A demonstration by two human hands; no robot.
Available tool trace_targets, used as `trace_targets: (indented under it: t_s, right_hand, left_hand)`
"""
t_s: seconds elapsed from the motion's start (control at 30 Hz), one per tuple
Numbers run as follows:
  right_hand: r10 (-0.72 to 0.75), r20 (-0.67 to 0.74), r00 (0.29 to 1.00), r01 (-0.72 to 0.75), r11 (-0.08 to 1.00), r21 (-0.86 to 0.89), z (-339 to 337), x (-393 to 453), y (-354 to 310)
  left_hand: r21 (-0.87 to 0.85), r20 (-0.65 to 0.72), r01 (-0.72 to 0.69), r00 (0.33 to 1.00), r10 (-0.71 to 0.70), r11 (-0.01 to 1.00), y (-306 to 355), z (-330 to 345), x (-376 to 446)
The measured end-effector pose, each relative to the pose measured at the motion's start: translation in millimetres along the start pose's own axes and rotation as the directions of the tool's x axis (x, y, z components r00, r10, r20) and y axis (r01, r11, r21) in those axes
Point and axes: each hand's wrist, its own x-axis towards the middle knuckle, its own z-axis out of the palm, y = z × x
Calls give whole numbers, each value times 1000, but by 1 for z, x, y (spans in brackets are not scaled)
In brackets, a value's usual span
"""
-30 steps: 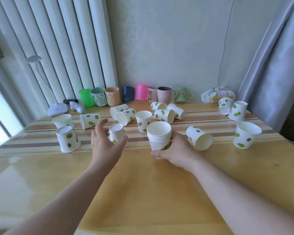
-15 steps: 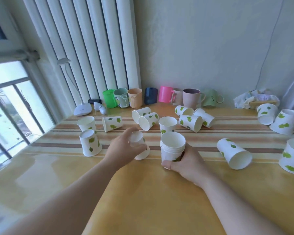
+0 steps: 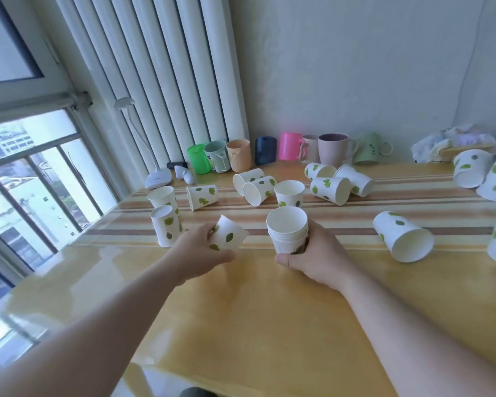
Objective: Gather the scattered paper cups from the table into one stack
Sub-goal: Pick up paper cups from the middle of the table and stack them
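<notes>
My right hand [image 3: 315, 259] grips the base of an upright stack of white leaf-printed paper cups [image 3: 287, 229] standing on the table [image 3: 258, 305]. My left hand [image 3: 201, 252] is closed on a single paper cup [image 3: 228, 234], tilted with its bottom up and to the left, a short way left of the stack. Several more paper cups lie scattered: one on its side at the right [image 3: 403, 235], an upright one behind the stack [image 3: 289, 192], two standing at the left [image 3: 166, 224].
A row of coloured plastic mugs [image 3: 238, 155] lines the back wall. A white desk lamp [image 3: 158, 179] stands at the back left by the window. A crumpled bag [image 3: 453, 143] sits at the back right. The table's left edge runs along the window.
My left hand closed on the single cup and lifted and tilted it toward the stack. My right hand has kept hold of the stack. The camera has swung left.
</notes>
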Motion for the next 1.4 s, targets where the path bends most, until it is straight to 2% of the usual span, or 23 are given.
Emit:
trace_targets:
  t_s: [0.07,0.13,0.2,0.27,0.33,0.47,0.6,0.7,0.77,0.87,0.93,1.0,1.07,1.13,1.27,1.4]
  right_hand:
    - [-8,2,1000,8,1000,-6,0,-1,-1]
    - [-21,3,1000,21,1000,1,0,0,-1]
    - [-27,0,1000,27,1000,1,0,1,-2]
    - [-31,-7,1000,31,1000,-6,0,2,-1]
    - [-33,-12,999,33,999,-9,0,4,0]
    - [-44,0,999,44,999,-1,0,4,1]
    - [-60,-8,998,60,998,-19,1,4,-1]
    - [-54,-12,998,54,998,-32,1,4,0]
    - [-32,-3,999,32,999,-32,1,5,0]
    - [-22,-3,1000,22,999,-43,1,5,-1]
    - [-17,0,1000,17,999,-38,1,5,-1]
    - [-10,2,1000,10,999,-31,2,4,-1]
    - [-10,-2,1000,10,1000,-25,2,5,-2]
    - [-19,-15,1000,19,1000,-19,3,4,-5]
    - [-44,-59,997,43,999,-15,11,3,-13]
    - [-98,-13,995,98,994,-40,27,8,-42]
  left_hand:
    - [-320,6,18,1000,-16,947,16,2,0]
    - [-587,-15,-61,998,65,807,35,2,4]
    - [-709,-83,-192,978,189,679,58,2,4]
    - [-746,-118,-265,955,271,611,78,3,1]
    - [-718,-96,-284,945,314,636,87,12,1]
    - [-565,-1,-203,970,245,800,82,42,0]
    - [-535,-29,-241,963,268,810,70,48,-3]
    - [-331,-40,-299,952,303,895,52,32,-3]
    - [-181,-143,-267,959,243,947,30,16,3]
    - [60,-407,-120,903,134,991,-1,-19,24]
    - [196,-457,55,888,42,979,-21,-41,37]
    - [254,-415,201,906,-81,946,-43,-54,46]
    - [271,-319,238,936,-147,933,-58,-56,51]
    - [200,-272,192,953,-134,961,-65,-51,51]
    - [120,-338,70,941,-26,990,-60,-38,46]
    - [-40,-375,17,926,-30,999,-52,-36,39]
